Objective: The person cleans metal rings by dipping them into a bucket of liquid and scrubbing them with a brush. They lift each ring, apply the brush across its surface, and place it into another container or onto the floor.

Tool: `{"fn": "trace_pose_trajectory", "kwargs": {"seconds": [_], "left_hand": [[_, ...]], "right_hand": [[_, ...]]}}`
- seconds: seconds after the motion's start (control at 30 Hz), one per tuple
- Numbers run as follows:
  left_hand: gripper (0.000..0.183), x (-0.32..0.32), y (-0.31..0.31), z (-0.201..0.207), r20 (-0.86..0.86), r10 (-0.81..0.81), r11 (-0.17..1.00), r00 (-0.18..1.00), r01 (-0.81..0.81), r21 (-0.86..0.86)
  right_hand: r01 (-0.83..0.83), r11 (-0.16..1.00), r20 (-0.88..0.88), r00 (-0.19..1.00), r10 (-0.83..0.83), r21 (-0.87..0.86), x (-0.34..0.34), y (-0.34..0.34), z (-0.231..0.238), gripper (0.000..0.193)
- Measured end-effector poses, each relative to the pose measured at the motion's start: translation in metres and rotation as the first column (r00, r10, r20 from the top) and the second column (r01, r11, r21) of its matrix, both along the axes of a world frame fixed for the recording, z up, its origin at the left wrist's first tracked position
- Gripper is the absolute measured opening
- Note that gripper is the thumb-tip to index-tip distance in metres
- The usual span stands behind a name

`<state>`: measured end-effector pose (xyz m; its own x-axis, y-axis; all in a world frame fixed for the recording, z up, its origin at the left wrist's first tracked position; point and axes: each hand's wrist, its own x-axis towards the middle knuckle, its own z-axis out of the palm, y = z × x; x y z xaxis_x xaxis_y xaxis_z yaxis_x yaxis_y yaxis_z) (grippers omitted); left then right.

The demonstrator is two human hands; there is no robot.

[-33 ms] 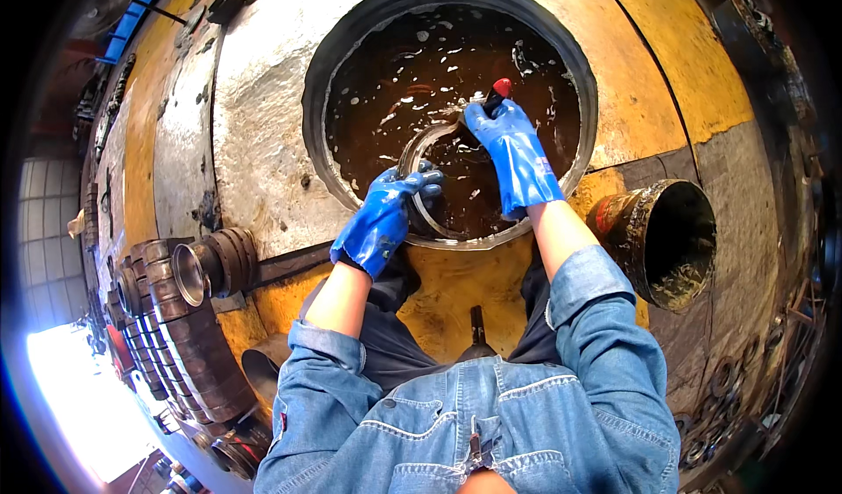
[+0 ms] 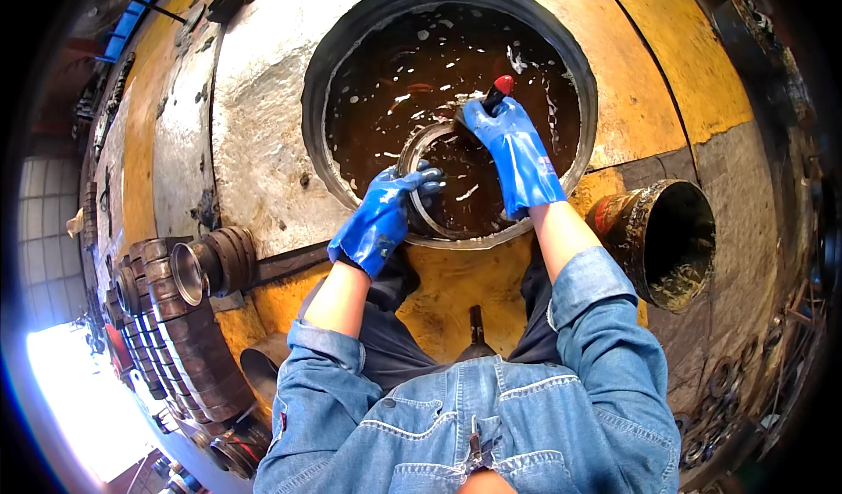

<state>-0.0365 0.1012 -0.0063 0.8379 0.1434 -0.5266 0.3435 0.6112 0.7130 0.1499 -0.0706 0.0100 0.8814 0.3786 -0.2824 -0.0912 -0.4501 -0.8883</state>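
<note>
A round dark tub holds brown liquid with flecks of foam. At its near side a metal ring stands tilted, its lower part against the tub's near wall. My left hand, in a blue rubber glove, is closed around the ring's left side, fingers over the rim. My right hand, gloved the same way, grips a black-handled, brush-like tool with a red end. The tool's dark working end is near the ring's top edge; it is partly hidden by the glove, so I cannot tell whether it touches.
To the right of the tub lies an open, grimy metal cylinder. Stacked brown metal rings and rows of similar parts stand at left. Stained yellow and grey plates make up the floor. Loose rings lie at far right.
My right hand and the tool have shifted very slightly left. The glints and foam on the liquid have a different pattern. My left hand still holds the ring in nearly the same place.
</note>
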Motion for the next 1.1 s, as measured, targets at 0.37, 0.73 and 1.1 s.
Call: {"fn": "trace_pose_trajectory", "kwargs": {"seconds": [0.37,0.73,1.1], "left_hand": [[0.034,0.011,-0.006,-0.004,0.001,0.043,0.994,0.999,-0.043,0.097],[0.035,0.006,-0.01,0.002,0.02,0.122,0.982,0.992,-0.124,0.142],[0.04,0.004,-0.003,-0.005,0.075,0.096,0.981,0.993,-0.107,0.164]], "right_hand": [[-0.03,0.973,0.186,0.98,0.074,-0.228,0.008,0.009,-0.009,0.046],[-0.123,0.973,0.071,0.988,0.139,-0.194,-0.006,0.023,0.007,0.042],[-0.313,0.95,-0.023,0.949,0.313,0.012,-0.021,0.035,0.022,0.043]]}}
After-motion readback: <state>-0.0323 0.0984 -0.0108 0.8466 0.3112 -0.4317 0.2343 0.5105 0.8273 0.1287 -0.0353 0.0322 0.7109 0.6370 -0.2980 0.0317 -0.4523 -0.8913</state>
